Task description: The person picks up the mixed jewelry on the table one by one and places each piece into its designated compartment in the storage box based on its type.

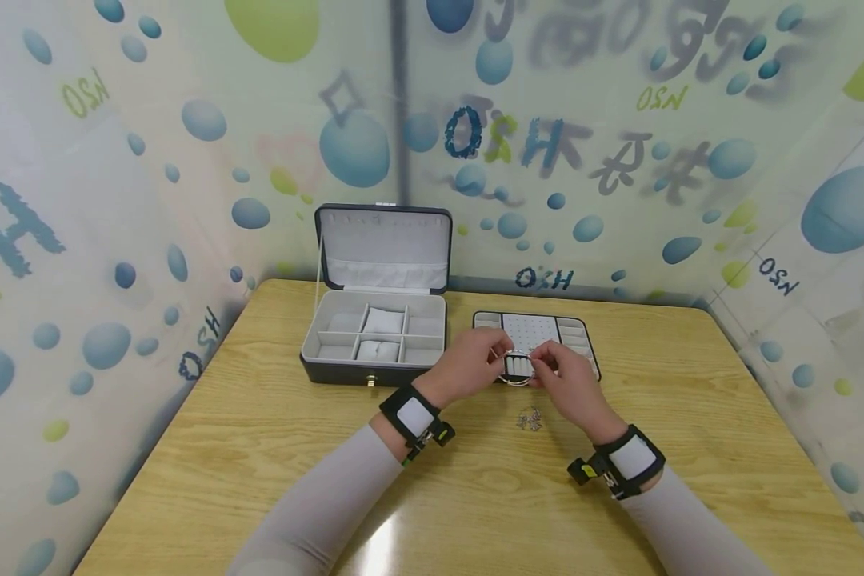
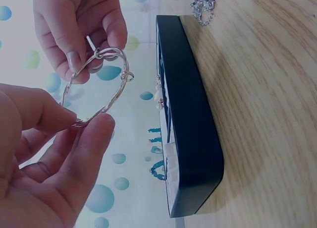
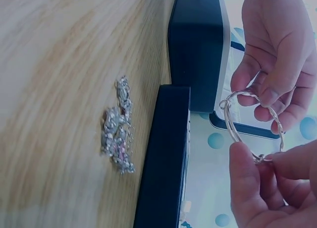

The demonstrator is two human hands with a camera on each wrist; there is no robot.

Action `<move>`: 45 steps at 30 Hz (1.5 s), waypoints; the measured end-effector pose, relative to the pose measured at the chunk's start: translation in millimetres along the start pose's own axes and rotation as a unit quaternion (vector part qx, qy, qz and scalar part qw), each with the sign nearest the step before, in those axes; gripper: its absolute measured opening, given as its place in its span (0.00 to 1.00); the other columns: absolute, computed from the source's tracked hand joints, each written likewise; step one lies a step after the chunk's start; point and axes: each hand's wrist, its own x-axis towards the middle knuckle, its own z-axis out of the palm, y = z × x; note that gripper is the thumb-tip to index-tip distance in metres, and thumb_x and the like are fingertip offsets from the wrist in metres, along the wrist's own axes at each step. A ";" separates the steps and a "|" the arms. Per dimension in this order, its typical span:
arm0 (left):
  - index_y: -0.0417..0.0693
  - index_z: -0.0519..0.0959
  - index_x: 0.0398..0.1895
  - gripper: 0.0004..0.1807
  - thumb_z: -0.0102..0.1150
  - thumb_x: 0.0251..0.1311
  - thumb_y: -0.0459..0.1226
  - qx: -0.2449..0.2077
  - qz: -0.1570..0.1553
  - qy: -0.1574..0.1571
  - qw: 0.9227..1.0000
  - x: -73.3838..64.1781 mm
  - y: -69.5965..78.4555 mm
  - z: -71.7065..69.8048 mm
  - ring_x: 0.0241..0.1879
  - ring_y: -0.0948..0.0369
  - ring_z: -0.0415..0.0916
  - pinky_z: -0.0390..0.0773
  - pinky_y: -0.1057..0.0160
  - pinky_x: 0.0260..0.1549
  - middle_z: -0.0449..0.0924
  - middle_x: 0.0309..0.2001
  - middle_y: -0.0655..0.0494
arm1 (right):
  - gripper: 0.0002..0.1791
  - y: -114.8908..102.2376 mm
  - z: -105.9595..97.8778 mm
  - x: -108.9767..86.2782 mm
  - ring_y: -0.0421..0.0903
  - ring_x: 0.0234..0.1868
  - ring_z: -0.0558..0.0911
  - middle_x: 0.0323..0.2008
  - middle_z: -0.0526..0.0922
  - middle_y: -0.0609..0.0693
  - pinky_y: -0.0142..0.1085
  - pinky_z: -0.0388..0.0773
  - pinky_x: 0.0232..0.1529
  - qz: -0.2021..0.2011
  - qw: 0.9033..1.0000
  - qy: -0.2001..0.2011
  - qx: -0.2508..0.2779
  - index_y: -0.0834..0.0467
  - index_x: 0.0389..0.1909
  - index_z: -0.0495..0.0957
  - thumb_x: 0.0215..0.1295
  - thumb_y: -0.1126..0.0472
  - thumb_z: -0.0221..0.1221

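- Step in hand, as I judge it: handling the silver bangle (image 2: 126,75), which is held up above the tray (image 2: 195,129).
- Left hand (image 1: 468,368) pinches one side of the bangle; right hand (image 1: 572,384) pinches the other.
- The next move probably calls for a light, coordinated grip, since the thin strands could twist.
- A chain pile (image 3: 118,131) lies on the desk (image 1: 475,496) before the tray; the lidded box (image 1: 338,374) stands open left of it.

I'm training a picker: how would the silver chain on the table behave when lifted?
The chain would likely hang floppy, since it lies bunched. Its overlapping pieces might tangle. It is probably light, its heap being small beside the tray.
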 end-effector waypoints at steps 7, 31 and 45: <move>0.43 0.86 0.52 0.12 0.59 0.70 0.30 -0.011 0.001 0.009 1.000 -2.8 0.8 -5.9 0.42 0.62 0.81 0.81 0.67 0.40 0.87 0.44 0.53 | 0.09 1.1 6.4 -1.1 0.59 0.43 0.90 0.41 0.83 0.60 0.45 0.89 0.46 0.004 0.999 0.002 0.041 0.67 0.53 0.78 0.81 0.65 0.54; 0.47 0.87 0.52 0.14 0.60 0.67 0.29 -0.016 -0.064 -0.033 0.997 -11.3 -39.8 -85.8 0.34 0.62 0.82 0.80 0.64 0.32 0.86 0.41 0.53 | 0.07 -4.1 34.4 -8.0 0.45 0.38 0.88 0.39 0.84 0.55 0.31 0.82 0.38 0.007 0.997 -0.041 0.059 0.63 0.48 0.81 0.75 0.64 0.62; 0.48 0.88 0.46 0.13 0.58 0.64 0.29 0.004 -0.109 -0.038 0.993 -21.0 -76.6 -111.6 0.27 0.62 0.80 0.77 0.63 0.31 0.86 0.36 0.53 | 0.09 -3.4 44.4 -10.8 0.44 0.42 0.82 0.40 0.84 0.53 0.30 0.83 0.43 -0.005 0.998 -0.048 0.041 0.63 0.49 0.82 0.73 0.64 0.65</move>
